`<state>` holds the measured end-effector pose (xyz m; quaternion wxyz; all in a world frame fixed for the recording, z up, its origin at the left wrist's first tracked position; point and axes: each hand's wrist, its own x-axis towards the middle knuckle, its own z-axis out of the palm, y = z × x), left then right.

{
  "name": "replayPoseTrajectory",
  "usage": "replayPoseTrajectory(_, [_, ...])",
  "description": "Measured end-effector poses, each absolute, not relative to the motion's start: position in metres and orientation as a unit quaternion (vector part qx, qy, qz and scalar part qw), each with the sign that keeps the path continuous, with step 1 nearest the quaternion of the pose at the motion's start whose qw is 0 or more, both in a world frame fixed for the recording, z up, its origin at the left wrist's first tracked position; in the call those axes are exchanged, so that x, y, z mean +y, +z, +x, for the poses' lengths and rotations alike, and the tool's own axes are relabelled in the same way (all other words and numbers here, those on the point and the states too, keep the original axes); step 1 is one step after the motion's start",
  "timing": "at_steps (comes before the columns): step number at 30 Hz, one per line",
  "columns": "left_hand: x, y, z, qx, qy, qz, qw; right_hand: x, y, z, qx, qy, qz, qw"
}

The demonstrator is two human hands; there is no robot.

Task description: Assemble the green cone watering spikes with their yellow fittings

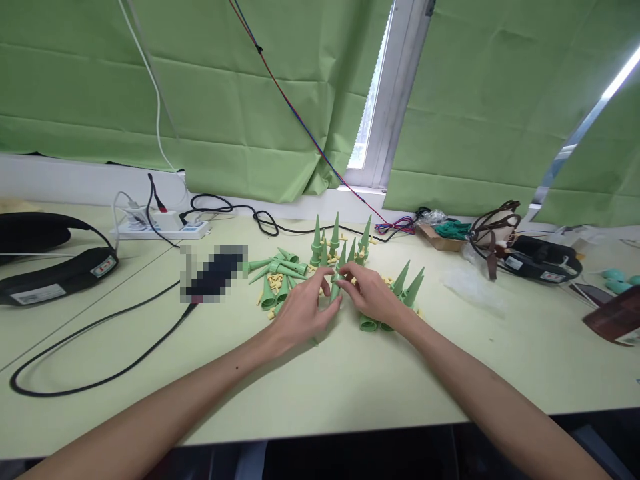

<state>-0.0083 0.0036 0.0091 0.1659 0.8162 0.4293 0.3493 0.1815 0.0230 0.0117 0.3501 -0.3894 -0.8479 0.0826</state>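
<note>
My left hand (pixel 301 310) and my right hand (pixel 369 295) meet at the middle of a pale green table (pixel 350 380). Together they pinch one green cone-shaped spike (pixel 335 288) between their fingertips. Several more green spikes stand upright (pixel 340 243) just behind my hands. Others lie on their sides at the left (pixel 277 270), and a few rest to the right of my right hand (pixel 407 283). Small yellow pieces (pixel 274 280) are scattered among the spikes.
A white power strip (pixel 160 227) with cables sits at the back left. Black headset-like devices lie at the far left (pixel 55 273) and back right (pixel 543 260). A black cable (pixel 90 373) loops over the left table. Green curtains hang behind.
</note>
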Motion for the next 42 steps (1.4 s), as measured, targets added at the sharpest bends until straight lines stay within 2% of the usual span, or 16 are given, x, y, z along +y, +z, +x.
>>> replayPoseTrajectory(14, [0.005, 0.010, -0.008, 0.397, 0.363, 0.810, 0.232, 0.024, 0.012, 0.180, -0.833, 0.098, -0.380, 0.390])
replayPoseTrajectory(24, [0.008, 0.006, -0.012, 0.386, 0.358, 0.842, 0.120, 0.020, 0.014, 0.175, -0.824, 0.120, -0.378, 0.404])
replayPoseTrajectory(34, [0.009, 0.011, -0.009, 0.395, 0.419, 0.810, 0.108, 0.021, 0.014, 0.178, -0.835, 0.082, -0.363, 0.404])
replayPoseTrajectory(38, [0.011, 0.013, -0.010, 0.434, 0.406, 0.798, 0.098, 0.028, 0.012, 0.184, -0.827, 0.046, -0.397, 0.395])
replayPoseTrajectory(42, [0.012, 0.014, -0.011, 0.448, 0.356, 0.815, 0.090, 0.035, 0.005, 0.188, -0.832, 0.022, -0.432, 0.347])
